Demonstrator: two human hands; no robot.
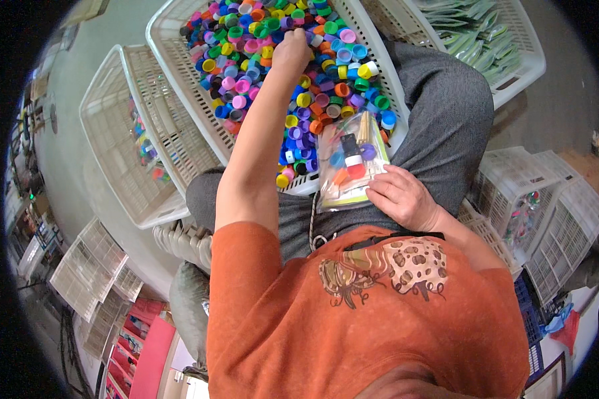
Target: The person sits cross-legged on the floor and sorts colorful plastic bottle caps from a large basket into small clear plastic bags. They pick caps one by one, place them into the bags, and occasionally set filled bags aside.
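Observation:
My left hand reaches into the heap of colourful plastic bottle caps in a white crate. Its fingers are curled down among the caps, and what they pinch is hidden. My right hand grips the lower right edge of a clear plastic bag, thumb and fingers closed on it. The bag leans over the near edge of the crate, just above my lap. Inside it show wooden sticks, a black piece, a red and white part, some coloured caps and a printed sheet.
At the left, another white crate holds a few small coloured packets. A crate at the upper right is full of flat greenish-clear packets. More crates stand at the right, and a pink shelf unit is at the lower left.

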